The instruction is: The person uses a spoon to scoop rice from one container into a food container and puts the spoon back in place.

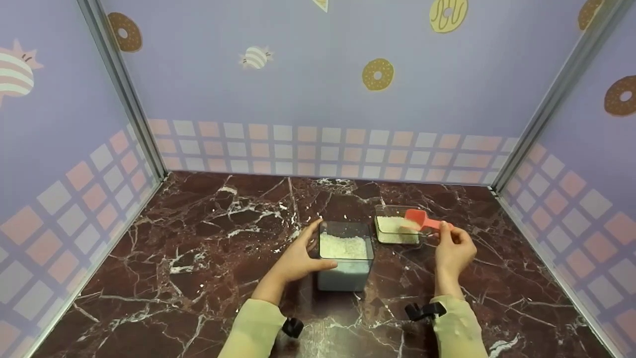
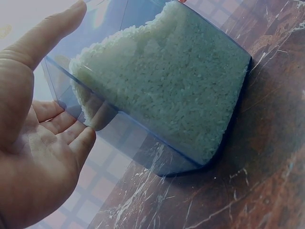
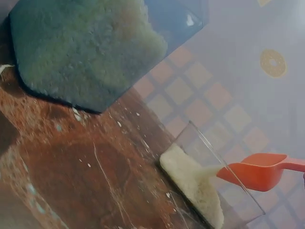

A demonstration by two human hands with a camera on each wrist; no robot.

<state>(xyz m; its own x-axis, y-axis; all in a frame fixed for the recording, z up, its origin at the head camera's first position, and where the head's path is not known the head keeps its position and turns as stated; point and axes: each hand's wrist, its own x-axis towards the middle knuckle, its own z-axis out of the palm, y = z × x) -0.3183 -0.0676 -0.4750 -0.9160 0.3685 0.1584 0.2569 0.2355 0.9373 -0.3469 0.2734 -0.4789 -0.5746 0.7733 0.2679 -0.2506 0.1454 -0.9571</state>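
Left hand (image 1: 297,256) round the bin (image 1: 343,279), right hand (image 1: 454,251) pinching the scoop (image 1: 421,219)

Nearest, the left thumb lies on the bin's front face, spread wide from the fingers along its left side; rice (image 1: 344,247) is inside. The right thumb and fingers close on the handle's end, the scoop's bowl to their left, rice streaming from its lip into the dish (image 1: 397,238). The 2 containers stand apart.

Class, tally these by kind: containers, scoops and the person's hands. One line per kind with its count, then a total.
Containers: 2 (large container, small container)
Scoops: 1 (red scoop)
Hands: 2 (left hand, right hand)
Total: 5
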